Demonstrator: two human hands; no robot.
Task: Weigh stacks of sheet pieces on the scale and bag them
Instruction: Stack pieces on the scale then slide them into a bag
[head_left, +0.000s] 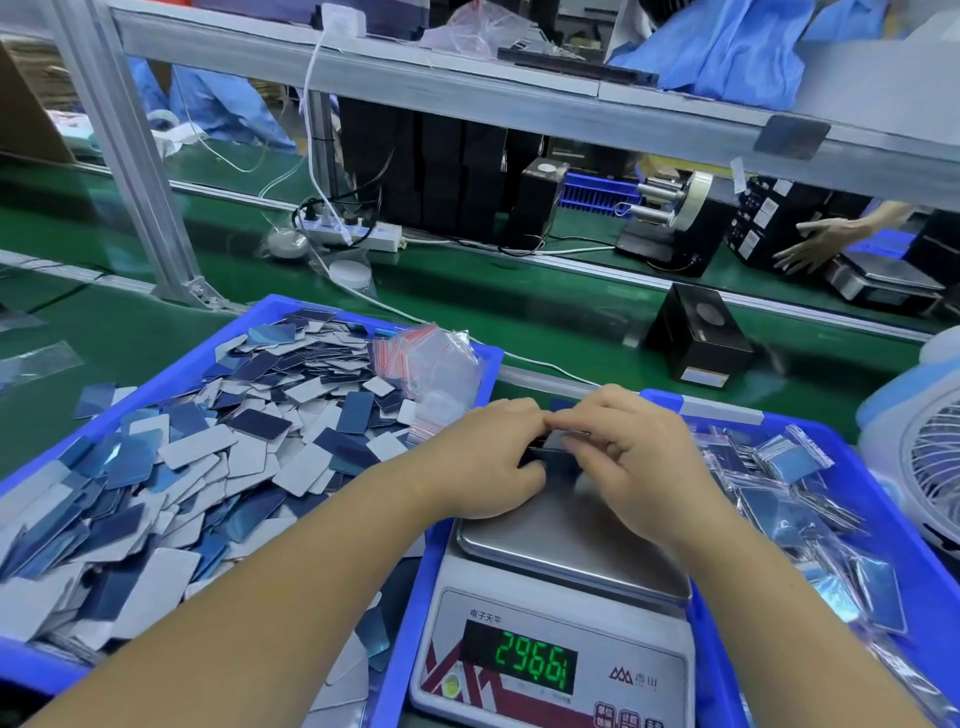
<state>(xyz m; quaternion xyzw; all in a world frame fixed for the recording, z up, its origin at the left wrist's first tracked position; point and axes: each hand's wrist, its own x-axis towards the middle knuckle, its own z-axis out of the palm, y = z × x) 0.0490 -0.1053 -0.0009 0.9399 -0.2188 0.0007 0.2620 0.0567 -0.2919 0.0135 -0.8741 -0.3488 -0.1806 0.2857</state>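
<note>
Head-camera view showed our left hand (485, 457) and our right hand (631, 447) meeting over the far edge of the scale's steel pan (566, 540), fingers of both curled around a thin stack of sheet pieces (558, 441) held between them. We could not tell whether the stack touched the pan. On the electronic scale (556, 660) the green display (535, 660) read 2966, with a last digit or mark we could not make out. Above it stood the printed characters 电子天平, and to the right a peaked logo with two small characters too blurred to be sure of. Red buttons along the bottom edge carried writing we could not read.

To the left, a blue tray (244, 325) held a loose heap of blue and white sheet pieces (208, 457), with a bundle of small clear zip bags (436, 364) with red strips at its far corner. To the right, a second blue tray (727, 410) held filled bags (795, 457). Another person's hand (815, 244) reached toward a second scale (883, 280) across the green belt (519, 312).
</note>
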